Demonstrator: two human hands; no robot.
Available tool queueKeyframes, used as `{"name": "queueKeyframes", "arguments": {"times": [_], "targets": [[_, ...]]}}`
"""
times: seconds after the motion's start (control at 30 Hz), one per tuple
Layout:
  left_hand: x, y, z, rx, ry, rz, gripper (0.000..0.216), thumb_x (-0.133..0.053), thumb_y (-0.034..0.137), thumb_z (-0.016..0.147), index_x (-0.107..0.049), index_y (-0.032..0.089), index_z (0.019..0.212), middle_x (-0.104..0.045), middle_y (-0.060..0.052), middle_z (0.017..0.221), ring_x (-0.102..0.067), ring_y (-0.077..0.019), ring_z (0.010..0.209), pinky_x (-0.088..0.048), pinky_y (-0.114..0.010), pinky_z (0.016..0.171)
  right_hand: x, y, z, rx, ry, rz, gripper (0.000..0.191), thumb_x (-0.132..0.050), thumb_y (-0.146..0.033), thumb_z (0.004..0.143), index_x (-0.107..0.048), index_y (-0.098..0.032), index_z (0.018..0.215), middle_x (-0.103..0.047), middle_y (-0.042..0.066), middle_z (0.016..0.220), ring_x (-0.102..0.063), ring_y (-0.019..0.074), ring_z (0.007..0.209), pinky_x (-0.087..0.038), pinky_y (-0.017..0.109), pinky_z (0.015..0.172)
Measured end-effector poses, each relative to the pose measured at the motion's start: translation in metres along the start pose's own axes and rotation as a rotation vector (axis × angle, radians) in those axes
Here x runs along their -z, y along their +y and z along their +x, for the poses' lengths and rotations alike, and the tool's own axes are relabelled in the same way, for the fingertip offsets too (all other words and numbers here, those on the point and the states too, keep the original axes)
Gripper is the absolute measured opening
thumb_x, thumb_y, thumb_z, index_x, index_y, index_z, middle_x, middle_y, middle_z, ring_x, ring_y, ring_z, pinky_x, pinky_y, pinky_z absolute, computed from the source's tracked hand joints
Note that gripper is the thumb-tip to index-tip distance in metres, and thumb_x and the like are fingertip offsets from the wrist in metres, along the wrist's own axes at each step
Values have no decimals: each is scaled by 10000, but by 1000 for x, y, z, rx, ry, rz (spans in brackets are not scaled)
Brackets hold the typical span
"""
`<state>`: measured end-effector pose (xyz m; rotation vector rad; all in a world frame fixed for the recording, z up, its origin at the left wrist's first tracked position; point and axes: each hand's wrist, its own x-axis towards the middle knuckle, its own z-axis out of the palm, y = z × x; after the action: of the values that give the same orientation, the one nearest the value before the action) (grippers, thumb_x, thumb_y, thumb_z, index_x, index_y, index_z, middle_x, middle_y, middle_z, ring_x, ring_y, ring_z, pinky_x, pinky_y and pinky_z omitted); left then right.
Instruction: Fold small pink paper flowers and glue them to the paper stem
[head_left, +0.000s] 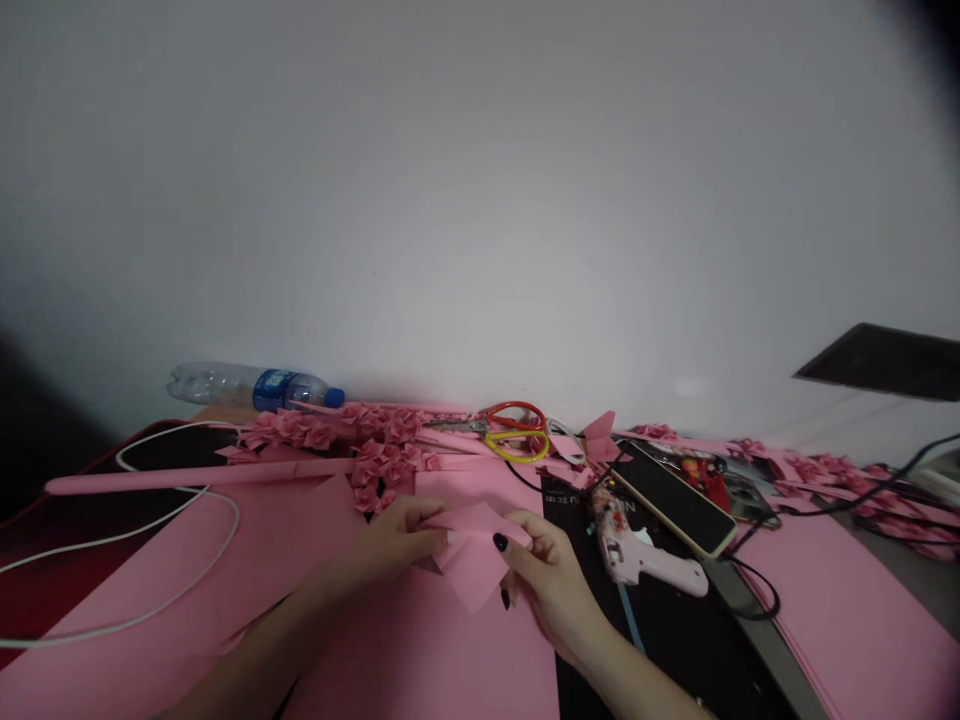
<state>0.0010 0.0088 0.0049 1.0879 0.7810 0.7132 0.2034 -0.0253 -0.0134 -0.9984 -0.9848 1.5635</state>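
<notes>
Between both hands is a folded piece of pink paper (474, 555), with creases and pointed corners, held above a large pink sheet (450, 660). My left hand (405, 535) pinches its left side, thumb on top. On the right edge, my right hand (544, 570) grips it with a dark-nailed thumb on top and fingers beneath. Just beyond the hands lie pink paper flowers (386, 455) and scissors (517, 430) with red and yellow handles. A pale glue gun (645, 555) rests to the right of my right hand.
A plastic bottle (255, 385) lies on its side by the wall. A long pink paper tube (202, 480) and a white cable (232, 530) cross the left side. A phone (679, 500), a black cable (772, 590) and stacked pink sheets (862, 600) occupy the right.
</notes>
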Motion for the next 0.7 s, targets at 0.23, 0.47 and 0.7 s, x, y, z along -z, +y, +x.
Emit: {"name": "queueKeyframes", "arguments": {"times": [0.23,0.47,0.7], "targets": [[-7,4,-5,58,44,-158,179,-710,218,664,-799,158,808,-724,-37,761,-630,-174,691,-532,-268,622,-1,-10,-2,-157,-81,259,146,-666,-185,680,-730,-122,795,-640,-5,478,-583,119,365,-456,196,404],[-7,3,-5,75,-60,-267,224,-670,190,638,-814,149,805,-725,-61,667,-654,-182,634,-541,-311,680,-3,-17,-4,-254,-108,444,218,-552,-218,652,-736,-112,703,-658,26,504,-657,159,468,-490,220,486],[-4,-5,1,35,-74,-318,173,-659,192,631,-803,140,710,-688,-44,607,-554,-130,554,-478,-238,577,1,-14,-2,-280,-115,473,326,-587,-385,709,-738,-101,657,-676,54,510,-655,150,445,-486,199,468]]}}
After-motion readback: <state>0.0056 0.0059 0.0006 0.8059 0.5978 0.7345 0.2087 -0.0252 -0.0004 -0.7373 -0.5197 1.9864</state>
